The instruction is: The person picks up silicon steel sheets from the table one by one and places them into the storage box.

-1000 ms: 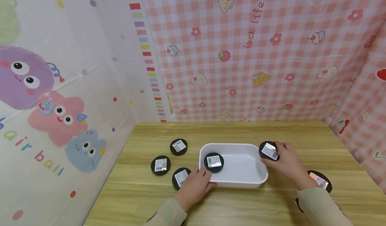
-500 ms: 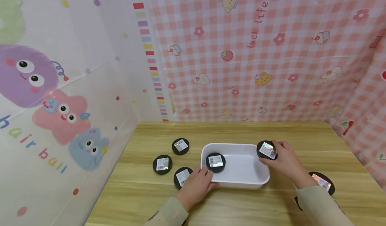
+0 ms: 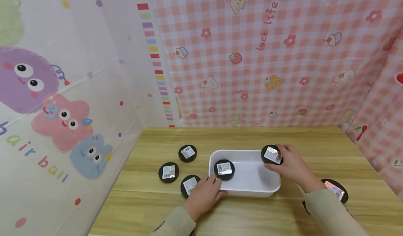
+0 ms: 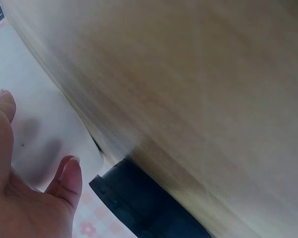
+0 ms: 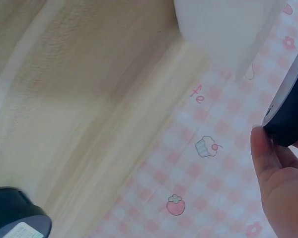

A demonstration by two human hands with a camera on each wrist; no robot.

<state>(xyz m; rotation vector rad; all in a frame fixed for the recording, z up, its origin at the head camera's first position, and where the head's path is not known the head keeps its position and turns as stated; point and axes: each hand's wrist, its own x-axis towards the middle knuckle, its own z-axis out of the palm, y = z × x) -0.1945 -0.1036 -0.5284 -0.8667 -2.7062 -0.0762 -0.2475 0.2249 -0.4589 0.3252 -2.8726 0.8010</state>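
My left hand (image 3: 202, 195) grips the front left corner of a white rectangular plastic tray (image 3: 244, 193), its fingers bent over the rim. Between thumb and fingers, my right hand (image 3: 295, 166) pinches a flat round black case (image 3: 272, 155) with a barcode label. That case hangs tilted over the tray's back right corner; the right wrist view shows the same case (image 5: 294, 106) edge-on, clear of the wood. Inside the tray, at its left end, lies a second black case (image 3: 224, 170). Partly behind the left hand is another case (image 3: 190, 186).
Left of the tray, two more black cases (image 3: 168, 172) (image 3: 187, 153) lie on the wooden table (image 3: 252, 216). Another case (image 3: 335, 191) sits by the right sleeve, with a dark edge (image 3: 305, 207) showing under that forearm. A pink checked cloth (image 3: 274, 61) hangs behind the table.
My right hand has carried its black case leftward, from beside the tray's right rim to over its back right corner. The left hand stays at the tray's front left corner.
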